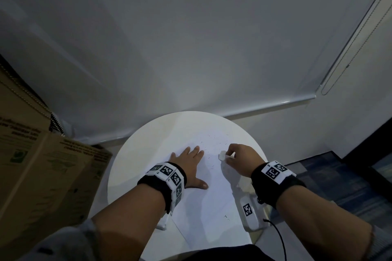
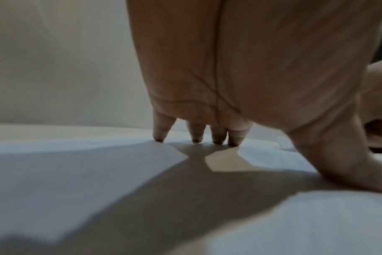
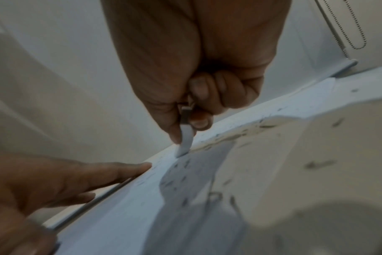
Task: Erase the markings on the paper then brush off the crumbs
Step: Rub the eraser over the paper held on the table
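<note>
A white sheet of paper [image 1: 212, 193] lies on a round white table [image 1: 135, 154]. My left hand [image 1: 188, 163] presses flat on the paper's left part, fingers [image 2: 196, 134] straight and thumb spread. My right hand [image 1: 235, 154] pinches a small white eraser [image 1: 221, 155] between thumb and fingers, its tip [image 3: 184, 145] touching the paper. Dark eraser crumbs [image 1: 212, 142] lie scattered on the paper beyond and between the hands, and crumbs [image 3: 179, 174] show close to the eraser. A small dark mark [image 1: 226, 217] sits near the paper's lower right.
Cardboard boxes [image 1: 42, 171] stand close to the table's left side. A white wall and a roller blind [image 1: 350, 48] with a bead chain rise behind. A white tagged device [image 1: 249, 211] with a black cable hangs under my right wrist at the table's right edge.
</note>
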The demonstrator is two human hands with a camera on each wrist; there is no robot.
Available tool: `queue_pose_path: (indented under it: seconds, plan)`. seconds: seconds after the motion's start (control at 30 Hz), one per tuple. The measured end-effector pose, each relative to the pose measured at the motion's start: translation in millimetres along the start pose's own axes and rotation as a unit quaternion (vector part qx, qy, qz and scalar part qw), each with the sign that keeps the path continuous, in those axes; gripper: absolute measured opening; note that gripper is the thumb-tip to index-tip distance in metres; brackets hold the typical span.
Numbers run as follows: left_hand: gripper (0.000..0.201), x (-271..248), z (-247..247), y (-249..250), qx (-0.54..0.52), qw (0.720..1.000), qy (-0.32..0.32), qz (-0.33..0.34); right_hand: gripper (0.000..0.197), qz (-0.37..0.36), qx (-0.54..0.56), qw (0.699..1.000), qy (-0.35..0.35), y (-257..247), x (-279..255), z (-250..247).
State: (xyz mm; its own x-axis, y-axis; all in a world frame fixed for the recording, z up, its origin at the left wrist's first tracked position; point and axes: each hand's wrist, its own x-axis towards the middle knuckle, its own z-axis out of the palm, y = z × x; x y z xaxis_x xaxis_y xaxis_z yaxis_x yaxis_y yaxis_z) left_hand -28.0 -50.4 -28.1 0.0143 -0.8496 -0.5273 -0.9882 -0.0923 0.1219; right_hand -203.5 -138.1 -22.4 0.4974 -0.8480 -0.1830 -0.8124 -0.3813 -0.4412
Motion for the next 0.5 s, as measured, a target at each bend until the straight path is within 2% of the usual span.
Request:
queue_pose_path:
  seconds: [0.17,0.33,0.5]
  plan:
    - [0.105,-0.4,1.9,-0.3,0.011,1.000,0.013,0.005,0.019,-0.070,-0.042,0.992,-0.093,-9.6,-5.2,3.4]
    - [0.105,1.0,2.4,-0.6,0.004,1.000,0.011,0.004,0.015,-0.024,-0.043,0.999,0.000,-8.9,6.9,-0.3]
    - [0.106,1.8,3.6,-1.3,0.005,1.000,0.017,0.005,0.020,-0.106,-0.073,0.985,-0.115,-17.7,-1.4,6.1]
